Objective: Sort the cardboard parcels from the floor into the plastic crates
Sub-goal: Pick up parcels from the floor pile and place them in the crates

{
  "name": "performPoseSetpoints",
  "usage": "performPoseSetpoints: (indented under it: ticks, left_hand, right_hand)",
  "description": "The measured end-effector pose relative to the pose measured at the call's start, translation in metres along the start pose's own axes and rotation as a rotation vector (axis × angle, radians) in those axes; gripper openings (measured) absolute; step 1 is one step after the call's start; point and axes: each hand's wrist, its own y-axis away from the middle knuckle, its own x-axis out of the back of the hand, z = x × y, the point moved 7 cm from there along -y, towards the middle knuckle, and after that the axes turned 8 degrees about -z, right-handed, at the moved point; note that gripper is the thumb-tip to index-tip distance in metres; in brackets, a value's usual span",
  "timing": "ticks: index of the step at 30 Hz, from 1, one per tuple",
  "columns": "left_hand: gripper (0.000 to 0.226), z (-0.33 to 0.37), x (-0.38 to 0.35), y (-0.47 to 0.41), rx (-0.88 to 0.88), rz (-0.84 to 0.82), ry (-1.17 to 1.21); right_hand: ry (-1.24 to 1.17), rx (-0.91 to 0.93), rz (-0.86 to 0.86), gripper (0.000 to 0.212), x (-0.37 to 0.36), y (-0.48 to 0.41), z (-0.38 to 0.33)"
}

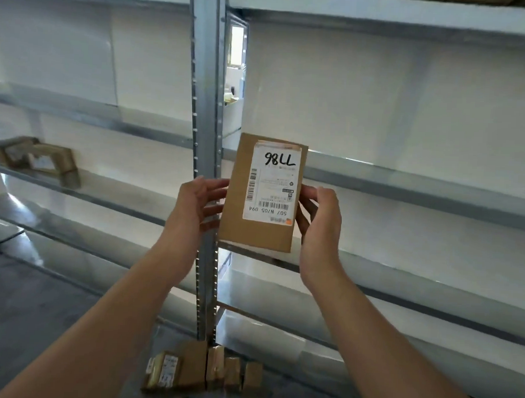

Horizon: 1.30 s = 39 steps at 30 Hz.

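Sorting seems only partly done: both hands, left hand (199,203) and right hand (320,219), hold one parcel (263,193) up before the shelves (406,187); several parcels on the floor (205,371) wait; no crates visible.

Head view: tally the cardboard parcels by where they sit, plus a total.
Held parcel, gripped between left hand and right hand: 1
Floor parcels: 5
Shelf parcels, blurred: about 3
Total: about 9
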Motion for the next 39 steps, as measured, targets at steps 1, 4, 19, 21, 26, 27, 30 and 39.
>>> performPoseSetpoints:
  ticks: [1, 4, 19, 21, 26, 27, 30, 39]
  left_hand:
    - [0.054, 0.011, -0.013, 0.003, -0.03, -0.021, 0.002]
    - [0.051, 0.038, -0.049, 0.013, -0.102, -0.098, -0.012]
    - [0.056, 0.069, -0.221, 0.03, -0.073, -0.698, 0.135]
    - [0.06, 0.061, -0.242, 0.039, -0.05, -0.787, 0.145]
    - [0.061, 0.034, -0.297, 0.064, 0.027, -0.92, 0.171]
    - [0.06, 0.028, -0.308, 0.071, 0.04, -0.944, 0.168]
    - [0.057, 0.012, -0.346, 0.095, 0.06, -1.013, 0.166]
    - [0.05, -0.038, -0.489, 0.171, 0.175, -1.055, 0.179]
  right_hand:
    - [-0.013, 0.026, 0.016, 0.041, 0.01, 0.001, -0.014]
    - [-0.044, 0.099, 0.08, 0.047, 0.039, 0.007, -0.052]
    - [0.223, 0.259, 0.491, 0.031, 0.159, 0.092, -0.17]
    - [0.259, 0.256, 0.56, 0.031, 0.174, 0.112, -0.173]
    - [0.331, 0.225, 0.696, 0.034, 0.215, 0.163, -0.173]
    - [0.335, 0.216, 0.723, 0.035, 0.225, 0.173, -0.173]
    - [0.344, 0.198, 0.797, 0.038, 0.262, 0.2, -0.173]
    - [0.329, 0.168, 0.904, 0.049, 0.41, 0.272, -0.182]
